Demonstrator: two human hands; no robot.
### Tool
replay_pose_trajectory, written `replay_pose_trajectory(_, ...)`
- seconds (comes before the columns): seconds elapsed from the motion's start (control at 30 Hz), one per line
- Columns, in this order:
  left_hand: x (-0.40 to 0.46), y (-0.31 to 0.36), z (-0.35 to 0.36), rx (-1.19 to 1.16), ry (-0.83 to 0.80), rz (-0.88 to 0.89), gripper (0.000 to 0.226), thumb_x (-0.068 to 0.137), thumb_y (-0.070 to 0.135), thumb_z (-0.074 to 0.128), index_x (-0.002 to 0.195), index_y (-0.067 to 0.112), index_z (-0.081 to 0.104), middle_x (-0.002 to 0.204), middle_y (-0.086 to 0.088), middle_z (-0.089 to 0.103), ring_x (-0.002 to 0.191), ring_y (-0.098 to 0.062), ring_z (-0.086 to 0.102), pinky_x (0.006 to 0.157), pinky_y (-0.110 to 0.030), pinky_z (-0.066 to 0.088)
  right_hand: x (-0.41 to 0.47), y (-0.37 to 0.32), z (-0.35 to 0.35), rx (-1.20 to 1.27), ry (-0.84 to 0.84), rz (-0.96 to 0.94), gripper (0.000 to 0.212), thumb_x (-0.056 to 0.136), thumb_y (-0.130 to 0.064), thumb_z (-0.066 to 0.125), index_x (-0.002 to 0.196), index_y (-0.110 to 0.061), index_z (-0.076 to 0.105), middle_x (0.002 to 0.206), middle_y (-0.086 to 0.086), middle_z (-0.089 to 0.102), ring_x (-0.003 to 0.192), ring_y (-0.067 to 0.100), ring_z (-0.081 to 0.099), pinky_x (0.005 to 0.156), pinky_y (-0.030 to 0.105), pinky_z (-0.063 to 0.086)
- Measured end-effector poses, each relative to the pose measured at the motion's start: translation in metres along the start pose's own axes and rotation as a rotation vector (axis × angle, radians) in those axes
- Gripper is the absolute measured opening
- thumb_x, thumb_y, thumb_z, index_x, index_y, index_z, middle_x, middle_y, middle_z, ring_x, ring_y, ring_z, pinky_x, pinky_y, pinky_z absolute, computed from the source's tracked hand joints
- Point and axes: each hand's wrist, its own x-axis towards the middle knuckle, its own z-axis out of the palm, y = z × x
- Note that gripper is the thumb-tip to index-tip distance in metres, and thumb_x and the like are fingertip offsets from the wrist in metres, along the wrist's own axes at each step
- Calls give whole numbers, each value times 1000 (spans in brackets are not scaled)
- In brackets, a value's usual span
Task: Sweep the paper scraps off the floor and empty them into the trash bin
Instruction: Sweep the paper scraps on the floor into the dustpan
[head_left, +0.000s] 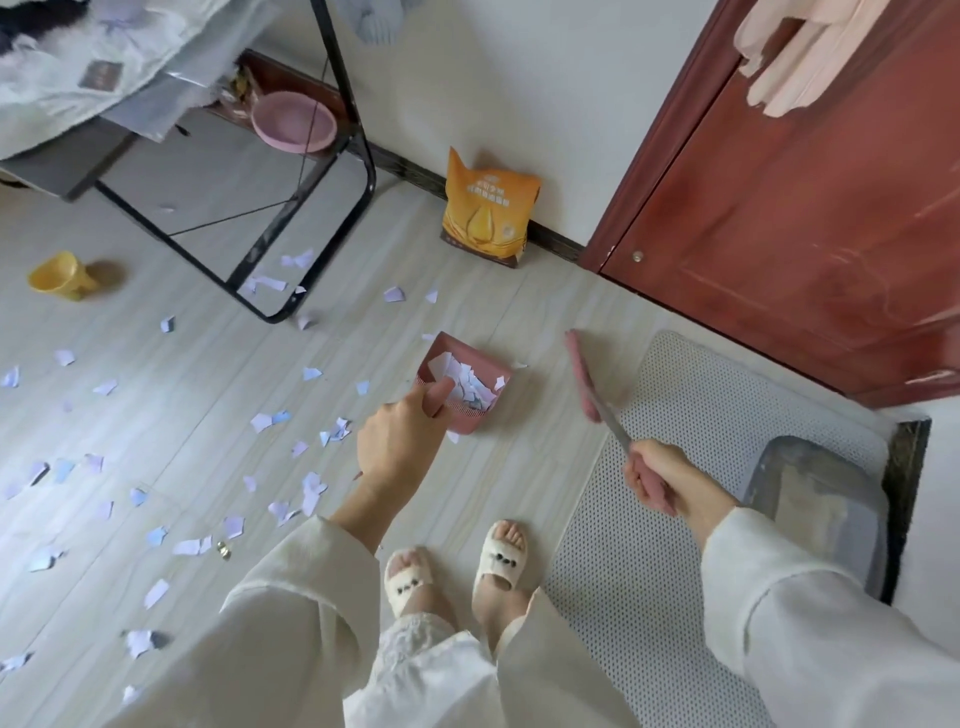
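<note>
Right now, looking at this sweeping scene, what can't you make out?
Head view only:
- Trash bin: none in view, so its place cannot be told.
- Dustpan handle: mostly covered by the left hand.
- Brush bristles: motion-blurred.
- Orange bag print: too small to read.
- Paper scraps at the left edge: cut off.

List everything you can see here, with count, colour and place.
dustpan: one, pink, floor centre, holding scraps
brush: one, pink, right of dustpan
paper scraps: many, pale lilac-white, scattered left floor
bag: one, orange, against wall
basin: one, pink, under rack
cup: one, yellow, tipped, far left
mat: one, white perforated, right
tray: one, grey, on mat
door: one, red-brown, right
left hand: grips dustpan handle
right hand: grips brush handle
</note>
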Motion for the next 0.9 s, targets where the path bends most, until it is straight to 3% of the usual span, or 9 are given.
replay_pose_trajectory(0.07,11,7,2,24,-2,-2,32,84,33,41,56,18,34,47,2,42,43,-20,36,42,-24,23,2,-5,2,76,-74,40,28,98,-8,38,71,-5,47,60,6,46,45,12,41,30,10,34)
replay_pose_trajectory(0.2,26,12,2,73,-3,40,43,92,44,35,67,11,48,55,-3,51,52,-28,48,46,-26,31,0,-23,-10,206,-193,38,33,99,-12,37,67,-6,46,55,3,46,30,5,42,27,11,31)
replay_pose_trajectory(0.3,35,13,0,90,-38,82,39,90,42,38,70,10,50,59,-5,53,57,-31,51,50,-28,35,-6,-28,-31,173,-208,17,36,100,-18,40,68,-4,51,46,2,51,28,7,44,27,13,33)
replay_pose_trajectory(0.4,45,16,-3,106,-75,96,37,90,41,39,73,11,52,63,-7,57,60,-32,53,53,-30,40,-7,-26,-26,4,-97,-28,32,96,-16,47,68,-4,56,46,3,55,29,8,47,30,15,37)
replay_pose_trajectory(0.53,53,20,-3,89,-89,139,40,91,43,37,69,11,47,60,-6,55,57,-30,51,52,-29,37,7,-25,-2,-16,73,-66,21,95,-8,44,80,-2,58,55,8,54,35,11,48,31,15,37)
replay_pose_trajectory(0.67,55,25,1,93,-77,148,31,89,34,42,64,15,40,55,-4,49,53,-28,45,50,-27,32,25,-22,6,-30,135,-24,22,96,-6,41,80,1,56,56,10,53,43,15,49,36,23,39)
replay_pose_trajectory(0.8,58,33,7,89,-65,139,38,89,33,42,56,17,32,53,-5,48,50,-27,41,46,-24,25,34,-20,-2,175,34,71,19,98,-8,43,82,-1,53,58,7,51,37,10,48,32,15,41)
replay_pose_trajectory(0.9,61,42,11,75,-82,128,37,87,31,43,55,16,31,51,-4,46,51,-28,41,45,-24,22,34,-27,-29,370,-149,77,27,100,-13,37,76,-6,47,47,0,49,31,6,45,29,14,37)
